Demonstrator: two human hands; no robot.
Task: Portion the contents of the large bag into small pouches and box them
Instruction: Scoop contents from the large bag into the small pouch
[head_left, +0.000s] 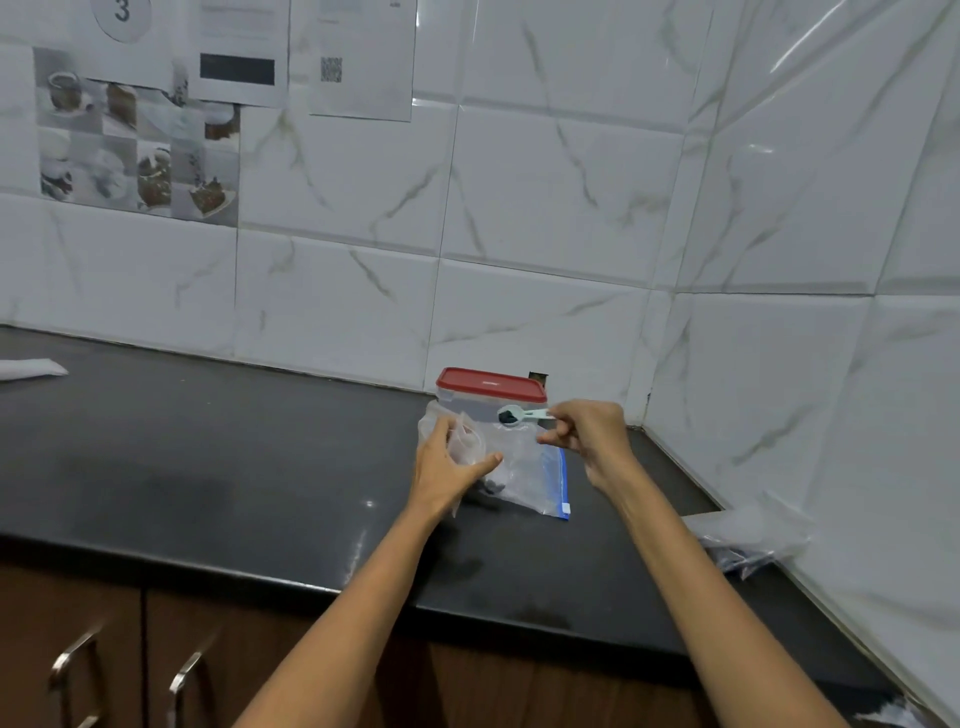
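While my right hand (587, 434) pinches the pale green plastic scoop (519, 415), loaded dark, my left hand (449, 462) grips a small clear pouch (466, 441) over the blue-zippered large bag (530, 478), lying near the black countertop's (208, 467) back right corner; next, I judge, tipping into the pouch mouth.

We cannot read the printed sheets (350, 57) at eleven o'clock: their text is blurred, and the frame's top edge cuts them off. At nine o'clock a white object (31, 369) runs off the left edge, so we cannot name it. The left hand (447, 467) covers part of the small pouch (465, 441), and we cannot tell whether anything is inside it. The dark contents of the scoop (511, 415) are too small to identify. Behind the large bag (530, 473), the container (491, 397) is partly hidden. At four o'clock crumpled plastic (753, 540) lies partly behind the right forearm.
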